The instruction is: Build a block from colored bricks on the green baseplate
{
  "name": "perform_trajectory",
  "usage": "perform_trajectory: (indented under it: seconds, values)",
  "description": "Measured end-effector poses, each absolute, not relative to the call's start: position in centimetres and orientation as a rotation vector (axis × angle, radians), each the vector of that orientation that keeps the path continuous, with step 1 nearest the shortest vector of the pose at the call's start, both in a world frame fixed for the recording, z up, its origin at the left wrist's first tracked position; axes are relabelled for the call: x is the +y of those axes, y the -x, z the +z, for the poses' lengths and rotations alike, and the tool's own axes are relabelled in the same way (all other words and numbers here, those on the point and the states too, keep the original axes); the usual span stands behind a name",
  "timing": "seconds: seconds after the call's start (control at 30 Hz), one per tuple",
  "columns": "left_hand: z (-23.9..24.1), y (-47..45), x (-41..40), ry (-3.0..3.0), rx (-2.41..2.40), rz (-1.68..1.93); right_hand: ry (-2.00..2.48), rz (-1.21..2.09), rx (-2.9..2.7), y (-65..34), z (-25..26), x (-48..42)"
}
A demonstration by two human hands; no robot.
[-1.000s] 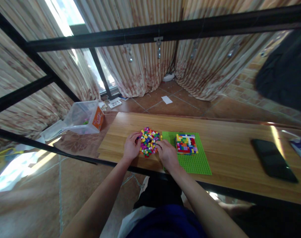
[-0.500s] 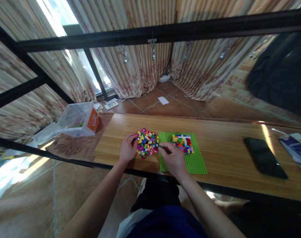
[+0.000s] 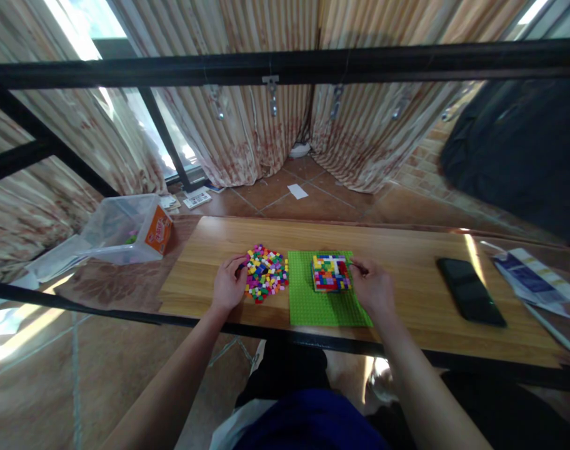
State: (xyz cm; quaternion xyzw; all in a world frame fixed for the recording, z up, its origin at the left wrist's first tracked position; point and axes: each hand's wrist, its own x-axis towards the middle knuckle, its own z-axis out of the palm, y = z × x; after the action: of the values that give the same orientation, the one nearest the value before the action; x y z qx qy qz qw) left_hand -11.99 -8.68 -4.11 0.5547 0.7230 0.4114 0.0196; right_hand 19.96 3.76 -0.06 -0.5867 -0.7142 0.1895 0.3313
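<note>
A pile of small multicoloured toy bricks lies on the wooden table. My left hand rests at its left edge, fingers curled and thumb close to the forefinger; anything between them is too small to make out. Right of the pile is a green baseplate carrying a low, blocky build of coloured bricks. My right hand is at the build's right side, thumb and forefinger pinched together near its upper right corner. What the pinch holds, if anything, is hidden.
A black phone lies on the table to the right, with papers beyond it. A clear plastic box with an orange label is off the table's left end. A black metal bar crosses above, before curtains.
My right hand has moved right, from the pile's right edge across the baseplate to the build's right side. My left hand stays by the pile. The camera view has shifted slightly.
</note>
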Motion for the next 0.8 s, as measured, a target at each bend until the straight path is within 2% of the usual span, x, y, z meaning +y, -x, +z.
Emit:
perform_trajectory:
  seconds: [0.6,0.8]
  values:
    - [-4.1,11.9,-8.7,-1.726,2.233,1.267,1.491,0.524,-1.836,-19.7,-0.6,4.2]
    - [-4.0,11.9,-8.7,-1.727,2.235,1.264,1.492,0.712,-1.719,-19.6,-1.0,5.2]
